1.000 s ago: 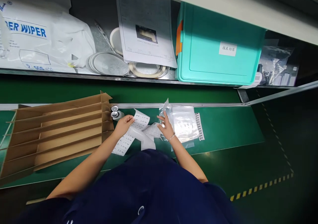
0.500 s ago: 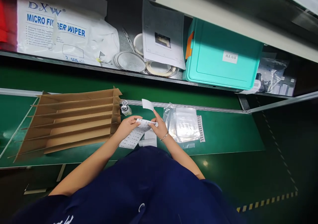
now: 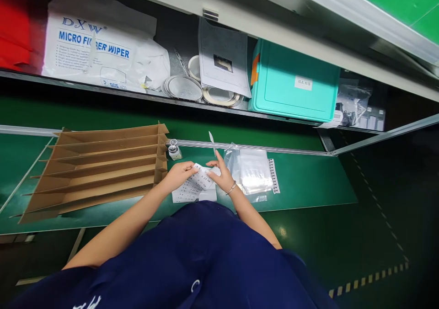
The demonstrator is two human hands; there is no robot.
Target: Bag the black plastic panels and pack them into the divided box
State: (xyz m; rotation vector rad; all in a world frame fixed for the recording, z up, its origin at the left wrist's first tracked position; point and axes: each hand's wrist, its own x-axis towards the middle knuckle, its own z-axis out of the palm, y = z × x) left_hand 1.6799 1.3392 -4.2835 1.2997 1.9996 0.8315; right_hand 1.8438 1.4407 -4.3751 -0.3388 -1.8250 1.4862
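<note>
A white sheet of printed labels with several rows of dark writing hangs from both hands over the table's front edge area. My left hand pinches its upper left side between thumb and fingers. On the right side, my right hand, with a bracelet at the wrist, is closed on the sheet between thumb and fingers. A small white label, seen nearly edge-on, stands up from my right index fingertip. Part of the sheet's lower end is hidden by the dark blue shirt.
A cardboard divider lies at left on the green table. Beside it stands a small white bottle. Clear plastic bags and a printed strip lie at right. A shelf above holds a teal box and a wiper bag.
The small label on my right index finger has turned from face-on to nearly edge-on. The label sheet has tilted and shifted slightly right. The camera view has shifted too.
</note>
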